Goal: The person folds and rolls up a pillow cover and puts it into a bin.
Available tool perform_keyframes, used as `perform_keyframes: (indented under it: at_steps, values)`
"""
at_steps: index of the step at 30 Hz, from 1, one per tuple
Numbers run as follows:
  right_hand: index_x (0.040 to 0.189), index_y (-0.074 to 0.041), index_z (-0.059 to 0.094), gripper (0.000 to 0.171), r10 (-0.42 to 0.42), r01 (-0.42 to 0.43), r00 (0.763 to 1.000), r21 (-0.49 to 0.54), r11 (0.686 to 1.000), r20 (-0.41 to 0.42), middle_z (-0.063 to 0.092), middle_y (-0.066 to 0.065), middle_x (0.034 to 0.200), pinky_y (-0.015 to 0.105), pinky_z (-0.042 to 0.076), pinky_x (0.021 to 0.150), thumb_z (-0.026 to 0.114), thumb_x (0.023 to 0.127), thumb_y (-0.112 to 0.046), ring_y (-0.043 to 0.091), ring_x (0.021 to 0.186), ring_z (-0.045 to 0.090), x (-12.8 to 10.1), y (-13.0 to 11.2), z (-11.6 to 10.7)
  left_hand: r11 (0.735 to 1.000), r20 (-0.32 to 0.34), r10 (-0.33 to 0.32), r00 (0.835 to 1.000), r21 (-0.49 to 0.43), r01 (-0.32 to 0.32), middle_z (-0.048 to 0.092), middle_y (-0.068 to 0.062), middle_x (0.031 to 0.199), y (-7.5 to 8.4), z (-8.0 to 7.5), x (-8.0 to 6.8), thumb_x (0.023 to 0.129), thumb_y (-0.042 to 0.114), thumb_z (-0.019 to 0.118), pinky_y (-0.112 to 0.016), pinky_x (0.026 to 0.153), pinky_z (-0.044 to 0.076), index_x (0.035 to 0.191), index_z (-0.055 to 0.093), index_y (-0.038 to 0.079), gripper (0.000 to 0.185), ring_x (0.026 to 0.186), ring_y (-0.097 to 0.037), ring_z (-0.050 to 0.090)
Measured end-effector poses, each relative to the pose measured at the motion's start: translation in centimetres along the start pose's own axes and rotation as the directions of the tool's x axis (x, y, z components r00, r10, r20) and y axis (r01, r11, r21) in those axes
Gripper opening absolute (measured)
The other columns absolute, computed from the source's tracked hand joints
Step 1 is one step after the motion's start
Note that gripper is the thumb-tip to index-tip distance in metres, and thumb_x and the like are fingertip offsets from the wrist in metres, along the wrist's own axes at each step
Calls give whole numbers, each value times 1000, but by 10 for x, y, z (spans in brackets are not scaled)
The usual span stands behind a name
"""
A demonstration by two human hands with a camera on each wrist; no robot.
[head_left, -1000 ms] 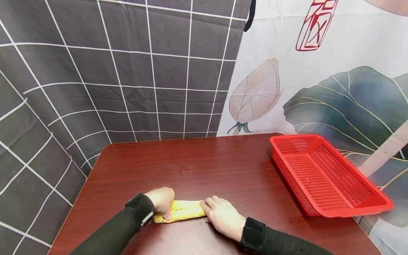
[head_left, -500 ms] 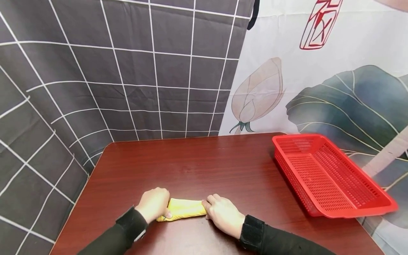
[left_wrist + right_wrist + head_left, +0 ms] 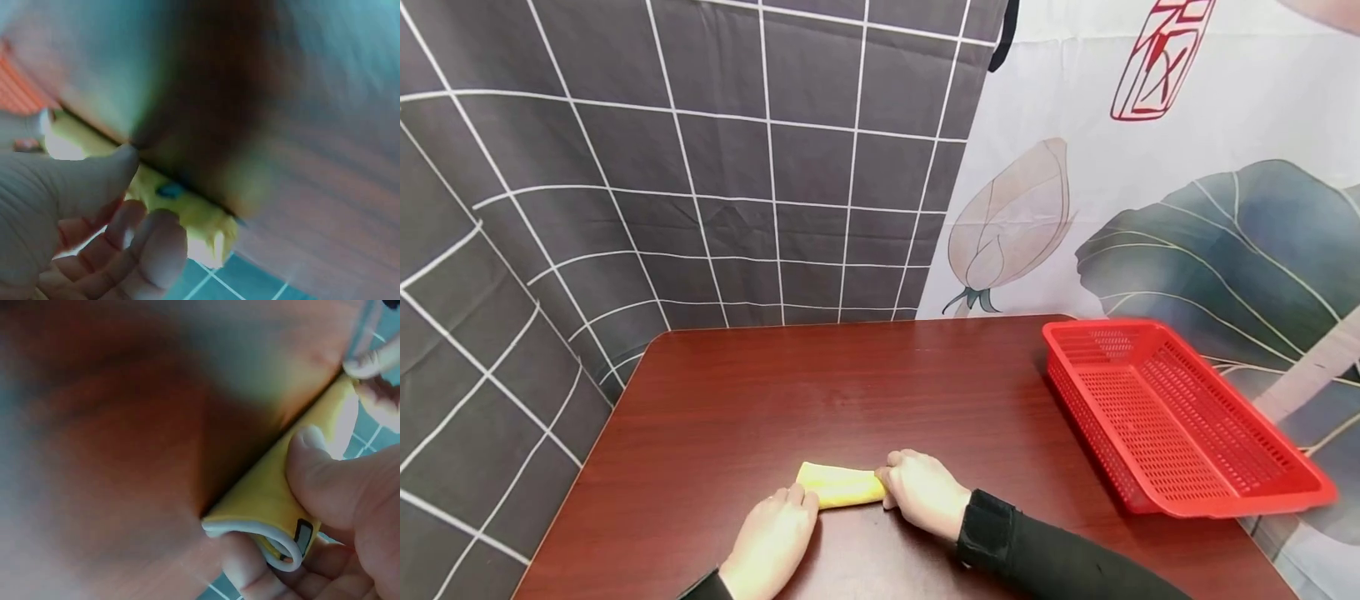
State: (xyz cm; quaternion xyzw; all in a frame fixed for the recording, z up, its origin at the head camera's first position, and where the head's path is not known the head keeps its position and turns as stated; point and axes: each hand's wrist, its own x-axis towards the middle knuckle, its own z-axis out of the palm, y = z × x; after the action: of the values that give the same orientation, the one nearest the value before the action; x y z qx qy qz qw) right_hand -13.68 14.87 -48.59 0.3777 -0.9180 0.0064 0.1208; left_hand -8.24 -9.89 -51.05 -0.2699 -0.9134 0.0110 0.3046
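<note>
A rolled yellow cloth (image 3: 841, 486) lies on the brown table near its front, running between my two hands. My left hand (image 3: 775, 533) is at its left end, fingertips over that end. In the left wrist view the thumb (image 3: 106, 175) lies along the yellow cloth (image 3: 206, 222), the fingers curled at its side. My right hand (image 3: 923, 492) grips the other end. The right wrist view shows my right thumb (image 3: 312, 462) on top and fingers bent beneath the yellow cloth (image 3: 262, 494), whose open end has a pale grey trim and a small dark-framed patch.
A red plastic basket (image 3: 1180, 417) with perforated walls stands at the right side of the table (image 3: 850, 383). Behind the table hang a dark grey gridded cloth (image 3: 730, 167) and a white sheet with a printed lotus (image 3: 1011, 217).
My left hand has come from above the cloth's left end to its near side, and that end now shows as a neater, shorter roll. The right hand has stayed on its end.
</note>
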Motion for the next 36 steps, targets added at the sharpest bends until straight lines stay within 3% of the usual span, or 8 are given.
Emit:
perform_keyframes:
  at_steps: [6, 11, 19, 24, 27, 31, 33, 36]
  values:
    - [84, -19, 77, 18, -12, 3, 995, 91, 996, 104, 67, -9, 74, 28, 55, 68, 90, 74, -26, 7, 70, 62, 11, 9, -5, 997, -169, 69, 983, 51, -61, 50, -4, 75, 6, 6, 2, 79, 12, 57, -32, 54, 44, 77, 54, 9, 5, 66, -21, 51]
    - [92, -19, 82, 20, -24, 7, 992, 133, 991, 128, 77, -11, 83, 27, 57, 71, 90, 75, -26, 6, 76, 67, 14, 12, -9, 994, -201, 94, 975, 73, -80, 48, -5, 77, 8, 6, 7, 83, 14, 50, -31, 54, 39, 79, 53, 8, 7, 65, -20, 46]
    - [95, -19, 84, 18, -10, -44, 979, 256, 966, 205, 75, -8, 82, 24, 55, 70, 90, 79, -21, 3, 74, 63, 18, 19, -10, 997, -117, 70, 991, 31, -67, 53, -4, 80, 2, 12, 14, 79, 16, 67, -32, 56, 42, 84, 57, 9, 14, 65, -21, 50]
    - [94, -19, 83, 15, -21, -64, 966, 318, 946, 257, 71, -10, 79, 24, 54, 71, 90, 80, -23, 1, 72, 59, 18, 27, -7, 986, 61, -11, 998, -163, 21, 64, 2, 78, -10, 14, 25, 67, 23, 90, -32, 63, 48, 78, 59, 16, 33, 68, -17, 58]
    - [93, -20, 81, 13, -32, -67, 961, 347, 936, 273, 72, -10, 80, 25, 55, 73, 88, 83, -25, 1, 75, 60, 19, 31, -6, 960, 198, -36, 979, -266, 90, 67, 6, 74, -19, 14, 35, 67, 23, 92, -34, 63, 48, 81, 60, 19, 35, 66, -16, 60]
    - [109, -17, 82, 22, -32, -74, 963, 381, 921, 266, 73, -7, 89, 24, 54, 76, 84, 89, -27, 2, 80, 61, 15, 36, -4, 923, 326, 25, 945, -370, 104, 66, 5, 70, -31, 13, 52, 72, 19, 92, -34, 58, 46, 85, 58, 18, 36, 61, -18, 60]
    - [124, -14, 80, 35, -24, -69, 973, 390, 918, 229, 73, -3, 97, 24, 54, 77, 81, 92, -27, 4, 83, 61, 10, 35, -2, 892, 400, 66, 914, -434, 125, 63, 6, 70, -39, 14, 60, 76, 16, 92, -32, 59, 45, 85, 58, 17, 35, 62, -15, 58]
    - [135, -11, 74, 46, -63, 45, 996, 262, 964, 64, 71, 1, 105, 26, 54, 79, 80, 93, -29, 11, 87, 62, 2, 31, 2, 831, 525, 116, 843, -516, 207, 59, 8, 70, -50, 18, 73, 80, 11, 90, -28, 62, 43, 82, 58, 19, 33, 65, -10, 53]
